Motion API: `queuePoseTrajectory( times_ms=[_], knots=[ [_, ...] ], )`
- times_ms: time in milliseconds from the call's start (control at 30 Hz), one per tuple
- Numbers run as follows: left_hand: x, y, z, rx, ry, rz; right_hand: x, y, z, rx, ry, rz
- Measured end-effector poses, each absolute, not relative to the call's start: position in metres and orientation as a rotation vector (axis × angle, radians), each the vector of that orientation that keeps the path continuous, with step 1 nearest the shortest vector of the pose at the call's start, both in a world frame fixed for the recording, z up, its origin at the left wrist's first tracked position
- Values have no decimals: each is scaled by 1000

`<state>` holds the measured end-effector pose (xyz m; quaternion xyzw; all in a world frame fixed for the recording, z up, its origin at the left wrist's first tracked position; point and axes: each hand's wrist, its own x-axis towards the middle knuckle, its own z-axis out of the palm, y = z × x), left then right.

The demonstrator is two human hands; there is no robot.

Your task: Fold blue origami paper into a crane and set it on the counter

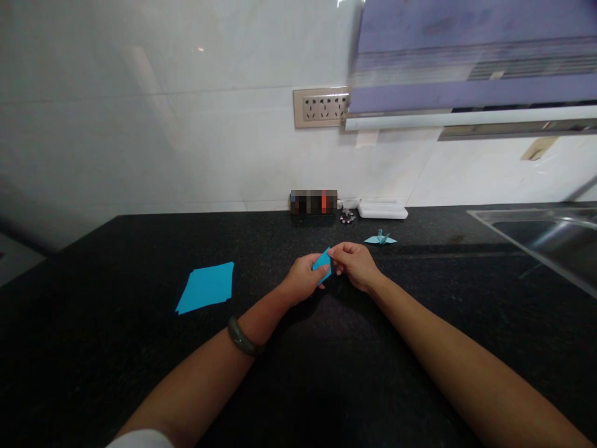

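A small folded piece of blue paper is held above the dark countertop, near the middle of the view. My left hand grips it from the left, the thumb lying across its face. At its upper right corner, the thumb and fingers of my right hand pinch the edge. Left of my hands lies a stack of blue paper sheets, slightly fanned at the corners. Behind my right hand a folded paper crane stands with its wings spread.
Along the wall stand a dark box with a blurred front, a small beaded item and a white flat case. A metal sink is set into the countertop at right. Above are a socket panel and a purple range hood.
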<state>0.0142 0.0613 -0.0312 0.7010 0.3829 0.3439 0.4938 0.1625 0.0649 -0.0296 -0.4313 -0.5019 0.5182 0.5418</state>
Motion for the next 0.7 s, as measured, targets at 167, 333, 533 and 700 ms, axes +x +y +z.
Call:
queuePoseTrajectory(
  times_ms=[167,333,533,700],
  knots=[
    [14,62,-32,1693,895,841,163,64,-29,-986,-1207,1254],
    [14,64,-35,1703,952,837,164,65,-30,-981,-1234,1282],
    [13,64,-36,1723,940,846,163,66,-32,-985,-1223,1276],
    [13,63,-34,1716,927,837,161,65,-32,-998,-1216,1246]
  ],
)
